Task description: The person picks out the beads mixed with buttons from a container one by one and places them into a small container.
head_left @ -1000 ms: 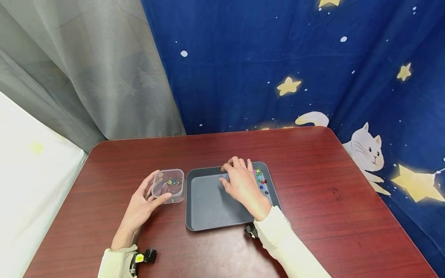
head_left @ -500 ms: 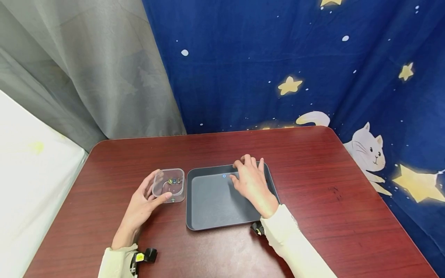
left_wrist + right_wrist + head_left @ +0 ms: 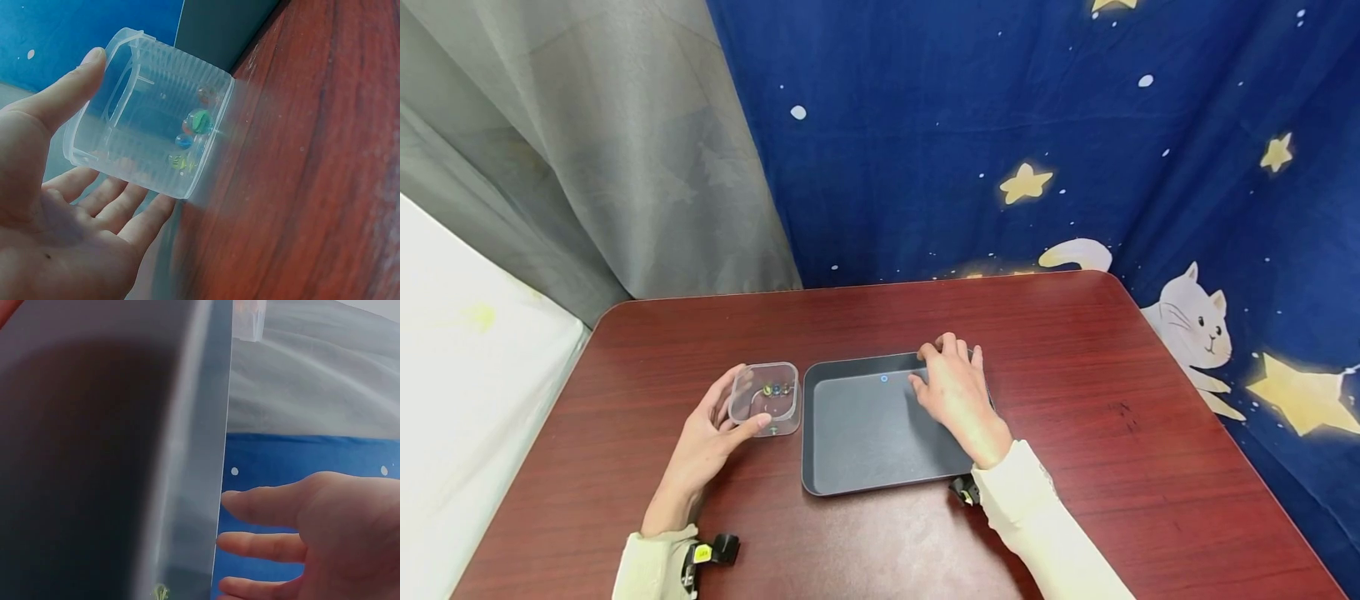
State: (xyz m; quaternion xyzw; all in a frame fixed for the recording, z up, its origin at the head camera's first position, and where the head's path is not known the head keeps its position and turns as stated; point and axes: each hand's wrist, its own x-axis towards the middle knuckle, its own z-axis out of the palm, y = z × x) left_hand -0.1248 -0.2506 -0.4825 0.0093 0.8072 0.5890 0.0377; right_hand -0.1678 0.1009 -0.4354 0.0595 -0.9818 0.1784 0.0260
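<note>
Left hand [image 3: 709,437] pinching square clear-plastic container [image 3: 775,407] between thumb and fingers, just left of rectangular dark-grey tray [image 3: 872,437]; small round glassy marbles [image 3: 200,122] at container's bottom; right hand [image 3: 961,396] above tray's far right corner, fingers spread, contact hidden; round blue bead [image 3: 883,378] near tray's far wall; advisable: light touch, fingertips low, container steady.
</note>
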